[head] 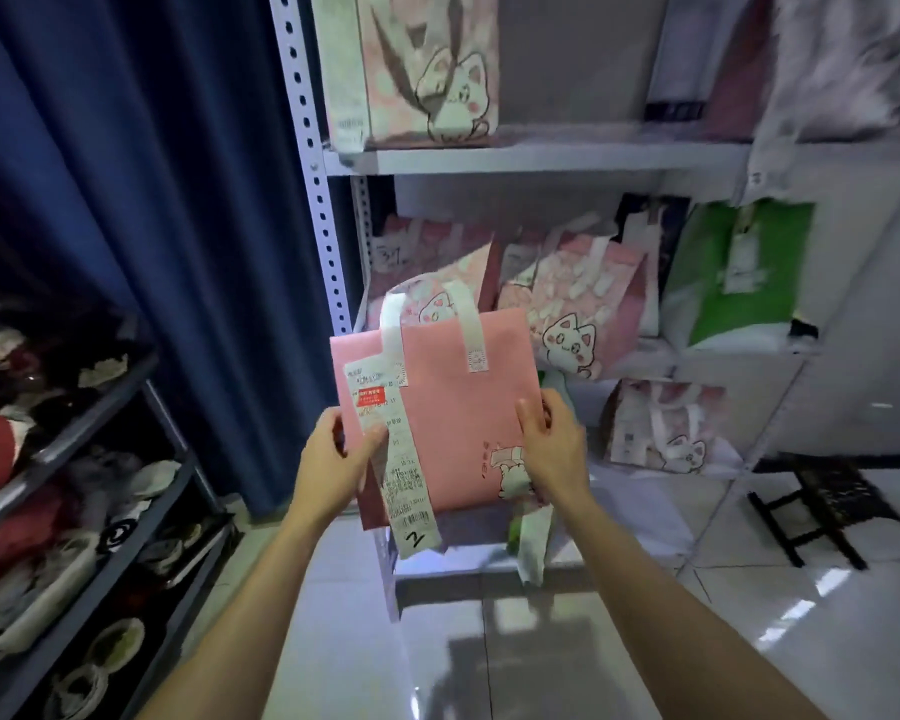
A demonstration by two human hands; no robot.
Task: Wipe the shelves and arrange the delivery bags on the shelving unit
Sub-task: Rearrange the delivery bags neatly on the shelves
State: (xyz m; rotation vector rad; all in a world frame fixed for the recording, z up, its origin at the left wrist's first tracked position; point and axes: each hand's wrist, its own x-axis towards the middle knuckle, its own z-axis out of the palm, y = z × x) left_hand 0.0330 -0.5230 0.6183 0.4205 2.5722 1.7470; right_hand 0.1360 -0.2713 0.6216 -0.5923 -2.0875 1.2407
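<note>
I hold a pink delivery bag (453, 407) with white handles upright in front of the white shelving unit (541, 159). My left hand (336, 459) grips its left edge, thumb on the long receipt (404, 475) stapled to it. My right hand (554, 444) grips the bag's right side, and a white and green thing hangs below that hand. Behind, several pink cat-print bags (578, 314) and a green bag (733, 272) stand on the middle shelf. Another pink bag (661, 428) sits on a lower shelf, and one more pink cat bag (427, 70) stands on the top shelf.
A dark blue curtain (152, 174) hangs left of the unit. At the left stands a dark rack (94, 407) full of shoes and clothes. A small black stool (822, 506) stands on the glossy tiled floor (541, 657) at the right.
</note>
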